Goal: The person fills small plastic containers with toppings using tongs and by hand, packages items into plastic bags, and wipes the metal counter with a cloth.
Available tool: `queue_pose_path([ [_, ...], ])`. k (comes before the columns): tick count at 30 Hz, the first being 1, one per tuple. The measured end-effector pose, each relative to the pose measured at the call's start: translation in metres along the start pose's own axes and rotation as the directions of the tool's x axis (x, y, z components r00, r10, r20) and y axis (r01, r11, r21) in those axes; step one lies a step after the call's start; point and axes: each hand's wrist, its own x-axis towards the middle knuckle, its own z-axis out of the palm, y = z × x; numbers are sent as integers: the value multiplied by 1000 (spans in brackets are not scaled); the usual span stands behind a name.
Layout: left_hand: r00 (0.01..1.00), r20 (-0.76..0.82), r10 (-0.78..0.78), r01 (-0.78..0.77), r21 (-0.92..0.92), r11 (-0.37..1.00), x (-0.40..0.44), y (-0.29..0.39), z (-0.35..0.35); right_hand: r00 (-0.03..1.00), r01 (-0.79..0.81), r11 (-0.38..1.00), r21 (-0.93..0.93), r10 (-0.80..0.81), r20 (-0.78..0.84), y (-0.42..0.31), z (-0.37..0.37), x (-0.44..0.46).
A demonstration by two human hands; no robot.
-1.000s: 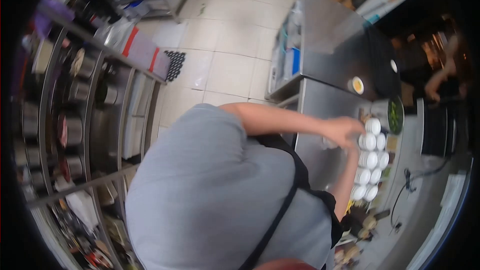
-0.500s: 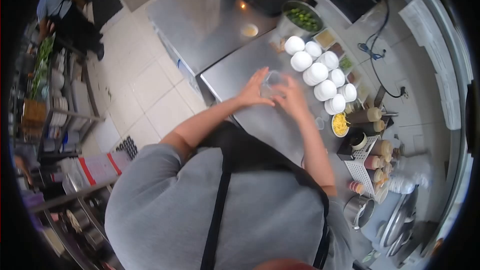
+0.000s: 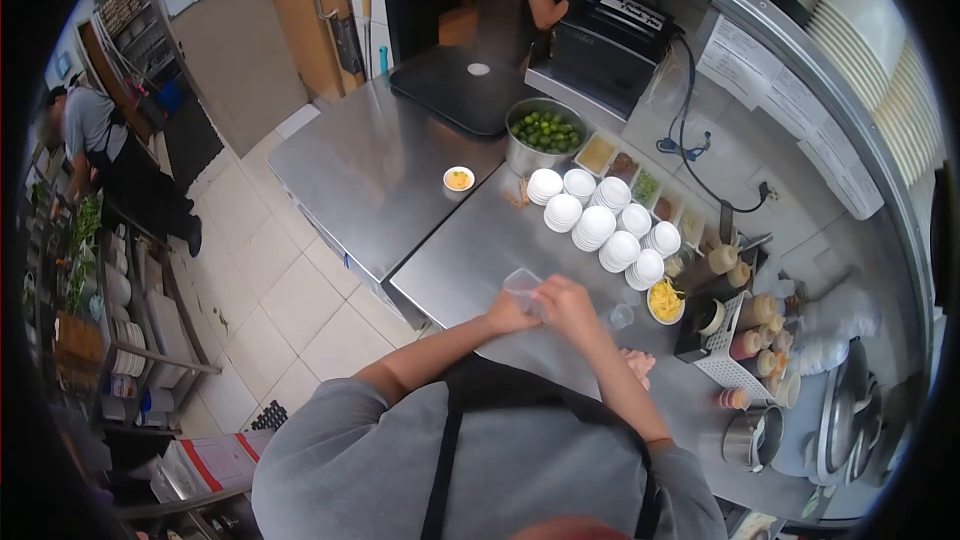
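My left hand [image 3: 510,313] is closed around a clear plastic cup [image 3: 521,283] above the steel counter. At the cup's right side, the fingers of my right hand [image 3: 566,304] are bent and pinched against it; the fingertips are partly hidden. To the right of my hands, a small clear cup [image 3: 620,316] stands on the counter. Beyond it is a white bowl of yellow shreds [image 3: 666,301]. Several stacks of white bowls [image 3: 595,227] are lined up past my hands. A pink item [image 3: 637,366], hard to make out, lies beside my right forearm.
A metal pot of green limes [image 3: 544,127] stands behind the bowls, near small food containers [image 3: 622,168]. Sauce bottles [image 3: 758,311] fill a white basket [image 3: 722,355] at right. A small bowl [image 3: 459,179] sits on the far counter. A person [image 3: 105,145] stands at left.
The view has tilted up, showing more of the far counter and another person's arm at the top. My hands, spread around the cup before, have drawn closer together on it.
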Motion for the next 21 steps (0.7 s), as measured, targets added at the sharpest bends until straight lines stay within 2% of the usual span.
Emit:
queue_pose_path([
  [1, 992, -86, 91, -81, 109, 991, 0, -4, 4, 994, 101, 993, -59, -98, 40, -13, -2, -3],
  [2, 992, -75, 96, -88, 107, 990, 1, -9, 7, 978, 200, 973, -114, -191, 88, -21, -4, -6],
  [4, 986, -85, 142, -123, 196, 973, 1, -14, 10, 982, 188, 977, -101, -185, 44, -22, -5, -11],
  [5, 985, -79, 151, -133, 192, 972, 2, -15, 11, 981, 192, 977, -88, -192, 6, -23, -7, -11],
  [6, 994, -63, 93, -86, 110, 990, 1, -16, 12, 983, 183, 979, -94, -184, -2, -26, -10, -11],
  [7, 998, -42, 36, -35, 29, 999, 1, -16, 12, 968, 234, 963, -131, -243, -63, -30, -15, -8],
  [8, 998, -34, 47, -46, 27, 999, 3, -17, 13, 945, 281, 944, -173, -303, -122, -31, -19, -8],
  [9, 998, -40, 48, -44, 75, 996, 4, -15, 9, 946, 271, 946, -180, -296, -133, -19, -16, -10],
  [11, 998, -24, 63, -60, 119, 991, 2, -16, 11, 979, 135, 945, -298, -80, 188, 15, -6, -20],
  [13, 978, -181, 107, -72, 191, 979, 5, -22, 21, 980, 92, 931, -352, -23, 197, 18, -23, -12],
  [14, 978, -164, 126, -95, 187, 978, 9, -23, 21, 974, 73, 914, -398, 22, 227, 18, -35, -6],
  [15, 999, -41, 21, -16, 126, 992, 13, -18, 16, 978, 50, 913, -404, 38, 207, 8, -51, 0],
  [16, 993, 89, -79, 72, 81, 994, 15, -13, 10, 998, 29, 953, -301, -11, 60, -14, -72, 7],
  [17, 992, 105, -64, 55, 82, 995, 17, -8, 5, 994, 31, 980, -197, -50, -93, -34, -87, 10],
  [19, 975, -51, 216, -204, 185, 962, 24, 0, 0, 987, 121, 986, -115, -132, -88, -66, -95, 6],
  [20, 974, -41, 224, -213, 186, 959, 25, 2, 0, 954, 300, 954, -14, -300, 31, -74, -81, 3],
  [21, 987, -33, 156, -150, 148, 978, 23, 1, 3, 875, 457, 883, 105, -468, 128, -80, -60, -4],
])
